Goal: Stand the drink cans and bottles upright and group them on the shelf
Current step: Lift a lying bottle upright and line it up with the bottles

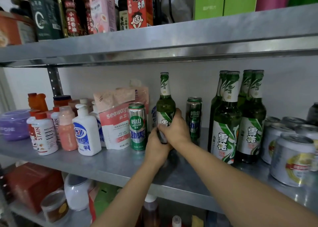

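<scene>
On the middle metal shelf (120,168) a green beer bottle (165,102) stands upright with both hands around its lower body. My right hand (173,128) wraps its label; my left hand (157,147) grips its base. A green Laoshan can (137,126) stands just left of it, and a dark green Laoshan can (194,118) stands behind to the right. Several more green beer bottles (227,120) stand grouped at the right, with silver cans (292,159) beside them.
Left on the same shelf stand detergent bottles (86,130), a white-and-pink refill pouch (116,123), stain remover bottles (45,133) and a purple tub (14,123). The shelf above (172,42) holds cartons and boxes. The lower shelf holds jars and a red box.
</scene>
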A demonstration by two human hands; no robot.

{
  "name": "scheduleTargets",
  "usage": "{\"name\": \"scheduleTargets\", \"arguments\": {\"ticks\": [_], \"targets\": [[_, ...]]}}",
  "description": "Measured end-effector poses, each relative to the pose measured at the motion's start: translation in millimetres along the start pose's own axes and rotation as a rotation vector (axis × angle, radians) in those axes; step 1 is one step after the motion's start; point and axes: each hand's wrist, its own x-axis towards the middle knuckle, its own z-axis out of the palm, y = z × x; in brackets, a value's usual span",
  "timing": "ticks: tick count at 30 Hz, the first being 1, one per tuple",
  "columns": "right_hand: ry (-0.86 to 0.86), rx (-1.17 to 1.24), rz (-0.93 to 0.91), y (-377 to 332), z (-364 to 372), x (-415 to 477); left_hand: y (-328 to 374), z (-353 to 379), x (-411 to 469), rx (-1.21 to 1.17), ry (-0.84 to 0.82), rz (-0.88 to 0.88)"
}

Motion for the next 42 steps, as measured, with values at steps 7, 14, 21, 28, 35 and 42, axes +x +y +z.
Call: {"name": "scheduleTargets", "arguments": {"ticks": [7,14,21,28,35,42], "targets": [[-0.032,0.038,-0.04,-17.5,-39.2,-55.5,12.6,-10.9,-40.7,0.0,0.043,0.06],[-0.106,0.086,-0.119,-32.3,-93.1,-126.0,43.2,-27.4,-110.9,0.058,0.088,0.159],[-0.072,0.148,-0.092,-11.9,-151.3,-171.6,74.0,-2.2,-174.0,0.141,0.076,0.11],[0.072,0.067,-0.028,22.3,-219.4,-173.9,115.3,63.1,-189.7,0.117,-0.033,0.183],[0.16,0.063,0.014,54.1,-241.2,-157.1,115.6,108.4,-179.1,0.046,-0.107,0.292],[0.173,-0.005,0.046,65.8,-234.3,-140.6,93.2,112.4,-168.7,0.075,-0.131,0.283]]}}
